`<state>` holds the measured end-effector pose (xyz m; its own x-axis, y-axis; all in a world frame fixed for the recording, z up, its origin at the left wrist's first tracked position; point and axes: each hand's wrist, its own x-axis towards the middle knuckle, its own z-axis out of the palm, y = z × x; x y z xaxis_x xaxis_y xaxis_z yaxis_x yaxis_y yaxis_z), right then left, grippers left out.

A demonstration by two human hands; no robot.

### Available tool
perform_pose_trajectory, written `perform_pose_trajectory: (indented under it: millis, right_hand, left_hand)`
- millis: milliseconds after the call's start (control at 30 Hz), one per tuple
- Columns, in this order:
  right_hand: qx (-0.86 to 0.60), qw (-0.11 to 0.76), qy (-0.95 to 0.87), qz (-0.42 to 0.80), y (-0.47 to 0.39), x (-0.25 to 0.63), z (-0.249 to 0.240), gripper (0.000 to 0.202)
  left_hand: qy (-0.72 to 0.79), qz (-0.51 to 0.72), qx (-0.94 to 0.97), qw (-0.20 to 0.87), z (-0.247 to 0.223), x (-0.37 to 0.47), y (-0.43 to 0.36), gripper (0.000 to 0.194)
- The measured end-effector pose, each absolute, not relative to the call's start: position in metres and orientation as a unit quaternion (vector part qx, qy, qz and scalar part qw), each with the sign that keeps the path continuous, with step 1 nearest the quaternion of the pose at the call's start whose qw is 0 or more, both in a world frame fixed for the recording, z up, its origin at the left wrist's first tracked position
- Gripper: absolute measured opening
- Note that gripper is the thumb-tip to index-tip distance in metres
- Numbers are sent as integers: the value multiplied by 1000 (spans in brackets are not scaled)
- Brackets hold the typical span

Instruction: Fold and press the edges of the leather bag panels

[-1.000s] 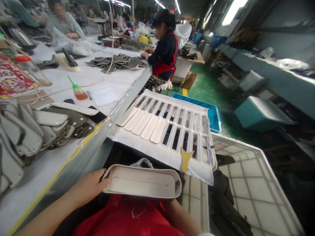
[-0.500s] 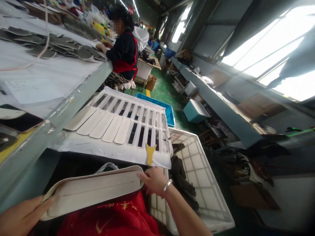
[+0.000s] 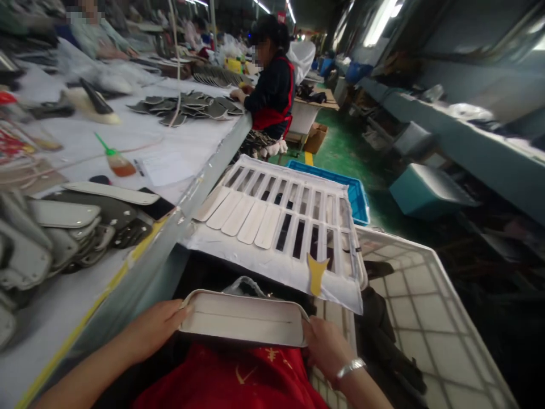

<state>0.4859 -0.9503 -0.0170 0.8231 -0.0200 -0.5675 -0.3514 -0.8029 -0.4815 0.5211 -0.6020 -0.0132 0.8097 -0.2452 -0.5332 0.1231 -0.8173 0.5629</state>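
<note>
A long off-white panel with rounded corners, a raised edge and a line along its middle (image 3: 242, 319) is stretched between my two hands above my red apron (image 3: 238, 378). My left hand (image 3: 159, 326) is closed on its left end. Its right end is pinched in my right hand (image 3: 327, 346), which has a silver bracelet at the wrist. Just beyond lies a white slotted rack (image 3: 272, 267), with several off-white rounded strips (image 3: 241, 215) side by side on its left part. A yellow forked piece (image 3: 317, 274) sits at the rack's near edge.
To the left, a covered table (image 3: 204, 142) bears stacked grey pieces (image 3: 76, 221) and a green-tipped bottle (image 3: 117, 163). A white crate (image 3: 447, 301) with dark pieces stands at the right, a blue crate (image 3: 357, 199) behind the rack. A co-worker (image 3: 275, 85) is at the table's far end.
The view has swung left, bringing more of the table in. The panel has come level in front of me, and my left hand is now fully in view at its end.
</note>
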Motion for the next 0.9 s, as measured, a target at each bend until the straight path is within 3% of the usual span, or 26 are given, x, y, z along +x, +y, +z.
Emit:
perform_pose_trajectory:
  millis: [233, 433, 533, 767, 900]
  right_hand:
    - [-936, 185, 74, 292, -953, 483, -3, 38]
    - [-931, 173, 77, 311, -950, 484, -5, 29]
    - [-938, 162, 72, 298, -948, 484, -7, 28]
    - [-933, 174, 94, 302, -946, 483, -3, 32]
    - [-931, 176, 86, 307, -946, 483, -1, 40]
  left_hand:
    - [79, -345, 810, 468, -8, 509, -600, 60]
    - [-20, -278, 930, 239, -4, 511, -611, 40]
    - [-49, -275, 940, 199, -5, 515, -613, 37]
    - [-66, -265, 941, 199, -15, 518, -606, 34]
    - [-51, -265, 914, 302, -15, 517, -601, 41]
